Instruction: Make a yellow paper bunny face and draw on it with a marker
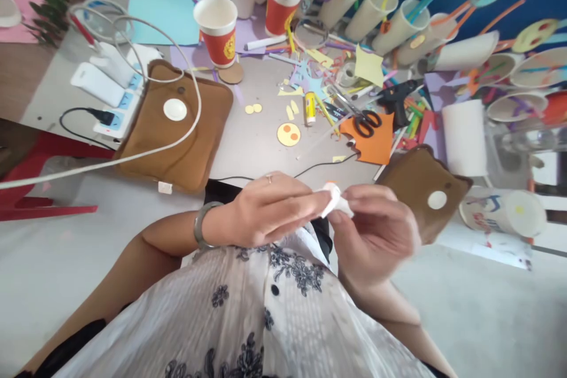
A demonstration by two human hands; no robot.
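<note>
In front of my body, just off the table edge, both hands meet at a small white piece (330, 199) that looks like tissue or paper. My left hand (270, 209) has its fingers stretched together, the tips closed on the white piece. My right hand (376, 218) pinches its other end between thumb and fingers. A bit of orange shows behind the white piece; what it belongs to is hidden. On the table beyond lies a round yellow paper disc (289, 137) with orange spots. Small yellow paper pieces (253, 108) and a yellow glue stick (309, 108) lie near it.
Black scissors (367, 123) lie on orange paper (376, 144) beside a black glue gun (398, 97). Brown cushions (201, 112) flank the table front. A white cable (197, 112) crosses the left one near a power strip (119, 121). Paper cups (221, 41) line the back.
</note>
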